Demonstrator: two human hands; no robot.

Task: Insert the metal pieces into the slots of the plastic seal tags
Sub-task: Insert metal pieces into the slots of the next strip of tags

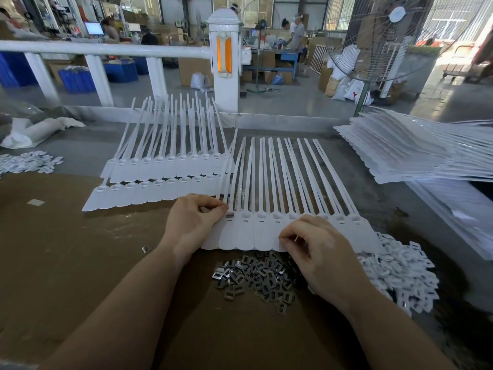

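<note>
Right hand point(314, 252) over seal tags point(245, 236), pinch unclear

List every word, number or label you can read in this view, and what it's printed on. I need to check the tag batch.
None can be read.
Seal tags under the hands: white faces show no print.
Stacked tag sheets at right: no visible print.
White sack beside the fan: a red mark, too blurred to read.
Monitor at back left: screen content too small to read.
</note>
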